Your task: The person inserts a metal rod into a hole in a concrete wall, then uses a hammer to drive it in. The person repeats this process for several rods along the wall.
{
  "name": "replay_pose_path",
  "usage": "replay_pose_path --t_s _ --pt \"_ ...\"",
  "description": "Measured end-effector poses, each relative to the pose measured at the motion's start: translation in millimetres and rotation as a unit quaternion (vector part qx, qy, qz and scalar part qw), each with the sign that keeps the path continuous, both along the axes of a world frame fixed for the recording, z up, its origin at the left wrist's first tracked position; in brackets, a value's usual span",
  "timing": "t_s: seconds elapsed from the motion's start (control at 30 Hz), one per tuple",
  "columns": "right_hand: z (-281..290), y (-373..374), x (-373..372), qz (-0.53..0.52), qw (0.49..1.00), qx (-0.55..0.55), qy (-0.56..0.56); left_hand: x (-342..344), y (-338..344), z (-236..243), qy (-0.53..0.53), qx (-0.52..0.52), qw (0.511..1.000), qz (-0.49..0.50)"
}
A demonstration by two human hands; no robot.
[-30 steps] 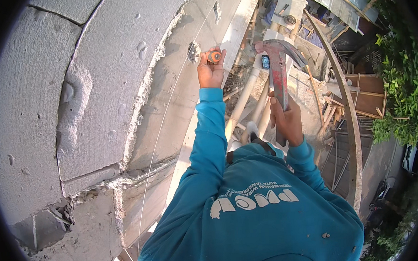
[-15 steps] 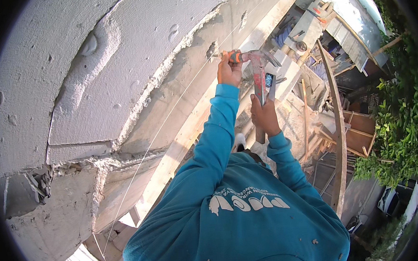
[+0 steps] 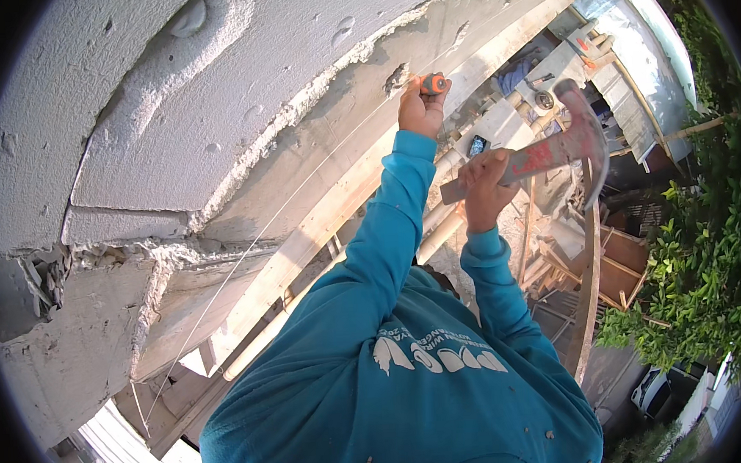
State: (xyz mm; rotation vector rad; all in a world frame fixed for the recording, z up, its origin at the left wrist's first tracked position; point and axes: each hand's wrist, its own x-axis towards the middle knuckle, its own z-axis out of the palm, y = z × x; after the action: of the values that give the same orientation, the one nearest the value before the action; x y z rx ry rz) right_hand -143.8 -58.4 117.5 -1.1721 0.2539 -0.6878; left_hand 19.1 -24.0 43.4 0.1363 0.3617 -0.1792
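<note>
My left hand [image 3: 421, 112] is raised against the concrete beam [image 3: 331, 149], its fingers closed round the orange-and-black handle of a screwdriver [image 3: 434, 84]. The blade is hidden behind the hand, beside a rough chipped hole [image 3: 396, 79] in the concrete. My right hand [image 3: 485, 189] grips a claw hammer [image 3: 544, 155] by its worn red-and-grey handle. The hammer's head is swung out to the right, well apart from the screwdriver, and looks slightly blurred.
A taut string [image 3: 280, 211] runs along the beam, above a pale timber board [image 3: 304, 257]. A long wooden pole [image 3: 585, 303] rises at right. Below lie planks, a phone [image 3: 477, 145] and a tape roll [image 3: 544, 99]. Green foliage [image 3: 682, 255] borders the right side.
The hammer has moved from beside the screwdriver's handle out to the right, turning from upright to nearly level. My left hand still holds the screwdriver at the beam. The view has shifted slightly.
</note>
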Motion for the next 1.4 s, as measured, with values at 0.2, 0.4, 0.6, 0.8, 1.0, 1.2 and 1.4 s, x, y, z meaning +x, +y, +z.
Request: replay_pose_path --t_s 0.2,0.4,0.6,0.8,1.0,1.2,1.4 --pt "30.1 -25.7 -21.1 0.207 0.941 -0.052 0.263 12.0 11.2 -19.3 -0.022 -0.014 0.999 0.023" --pt "145.1 -48.3 -23.0 -0.13 0.966 -0.091 -0.205 1.0 14.1 -3.8 0.036 -0.022 0.999 0.026" --pt "-56.3 -9.4 2.9 0.091 0.951 -0.201 0.217 -8.0 -0.1 -8.7 -0.139 0.104 0.984 0.04" --pt "44.2 -17.5 -21.9 0.156 0.954 -0.009 0.256 20.2 4.2 -11.0 -0.008 -0.037 0.999 0.028" --pt "168.9 -51.2 -24.2 -0.148 0.945 -0.127 -0.264 11.7 6.3 -18.0 0.035 -0.063 0.997 0.017" --pt "-5.6 7.7 -2.6 0.052 0.98 -0.053 0.184 11.8 6.8 -26.3 -0.034 -0.059 0.998 0.005" --pt "29.7 -20.3 -23.7 0.103 0.973 0.024 0.204 13.7 18.1 -12.1 0.0 -0.034 0.999 0.014"
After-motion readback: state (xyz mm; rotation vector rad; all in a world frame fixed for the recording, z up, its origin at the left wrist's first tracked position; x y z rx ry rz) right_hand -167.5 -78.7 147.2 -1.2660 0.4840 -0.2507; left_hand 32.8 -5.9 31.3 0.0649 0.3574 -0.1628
